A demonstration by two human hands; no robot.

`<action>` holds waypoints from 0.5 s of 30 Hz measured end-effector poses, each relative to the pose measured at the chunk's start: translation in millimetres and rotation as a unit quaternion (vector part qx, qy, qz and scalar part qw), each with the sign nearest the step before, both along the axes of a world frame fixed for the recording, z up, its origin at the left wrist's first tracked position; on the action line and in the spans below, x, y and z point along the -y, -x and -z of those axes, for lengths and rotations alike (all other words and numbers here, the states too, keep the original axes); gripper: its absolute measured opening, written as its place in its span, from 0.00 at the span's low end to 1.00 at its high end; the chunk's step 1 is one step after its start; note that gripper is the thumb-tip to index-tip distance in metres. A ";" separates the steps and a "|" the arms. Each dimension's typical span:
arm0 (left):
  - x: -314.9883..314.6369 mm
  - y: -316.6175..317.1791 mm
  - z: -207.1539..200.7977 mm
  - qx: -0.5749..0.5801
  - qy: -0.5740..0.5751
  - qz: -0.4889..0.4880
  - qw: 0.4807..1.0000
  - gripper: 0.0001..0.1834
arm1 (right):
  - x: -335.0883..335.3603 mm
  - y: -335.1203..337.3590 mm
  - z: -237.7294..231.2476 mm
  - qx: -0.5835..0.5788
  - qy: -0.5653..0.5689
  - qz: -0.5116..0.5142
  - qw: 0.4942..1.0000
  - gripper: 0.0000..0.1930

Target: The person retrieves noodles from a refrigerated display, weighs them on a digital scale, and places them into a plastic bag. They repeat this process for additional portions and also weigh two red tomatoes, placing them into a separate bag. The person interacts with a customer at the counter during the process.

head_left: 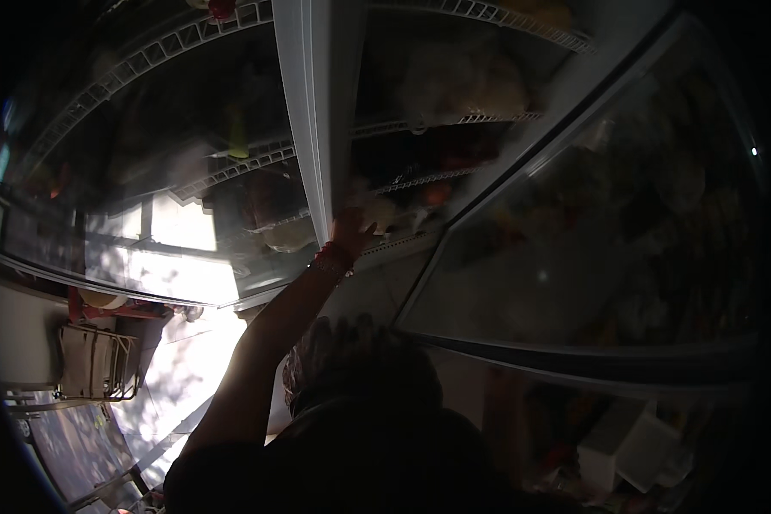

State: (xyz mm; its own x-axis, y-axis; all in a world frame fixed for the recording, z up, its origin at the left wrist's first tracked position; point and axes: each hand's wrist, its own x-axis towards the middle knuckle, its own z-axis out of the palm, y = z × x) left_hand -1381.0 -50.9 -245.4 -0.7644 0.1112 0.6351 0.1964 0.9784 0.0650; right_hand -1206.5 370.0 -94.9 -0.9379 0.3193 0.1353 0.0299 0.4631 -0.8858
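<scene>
My left arm (274, 321) stretches up from the lower left into an upright glass-door display fridge. Red and pale beaded bracelets (334, 259) circle its wrist. My left hand (352, 230) is beside the white upright frame (304, 103), low in the fridge, with a finger sticking out to the right. Its fingers look apart, though deep shade blurs them. Just past them is a pale rounded item (380, 212); whether they touch cannot be made out. My right hand does not show. Dark hair (360, 360) and dark clothing fill the lower middle.
A framed glass door (591, 231) stands swung out on the right. Wire shelf edges (265, 158) cross the fridge behind glass on the left. At lower left a folded metal-framed rack (98, 364) stands by sunlit floor (184, 377). A white box (621, 445) lies at lower right.
</scene>
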 end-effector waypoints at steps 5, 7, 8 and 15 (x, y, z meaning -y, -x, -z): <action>31.0 -99.4 18.8 0.025 0.259 0.015 0.965 0.15 | 78.1 39.8 68.8 -0.242 -0.013 -0.113 0.963 0.25; 43.6 -170.2 8.6 0.162 -0.042 0.020 0.986 0.13 | 120.7 35.0 23.6 -0.071 -0.019 -0.245 0.967 0.27; 54.0 -202.6 10.1 0.190 -0.081 -0.015 0.978 0.12 | 182.0 38.7 -13.6 0.008 0.234 -0.187 0.954 0.26; 115.8 -461.5 54.5 0.307 -0.067 -0.356 0.880 0.09 | 298.9 71.9 77.3 0.088 0.186 -0.233 0.950 0.35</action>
State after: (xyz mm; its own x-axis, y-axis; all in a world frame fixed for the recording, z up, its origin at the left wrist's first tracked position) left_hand -919.5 -166.7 -299.9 -0.8143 -0.5785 0.0481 -0.5751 0.8152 0.0689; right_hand -1278.4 71.2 -172.2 -0.9870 -0.1405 -0.0782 0.0618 0.1174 -0.9912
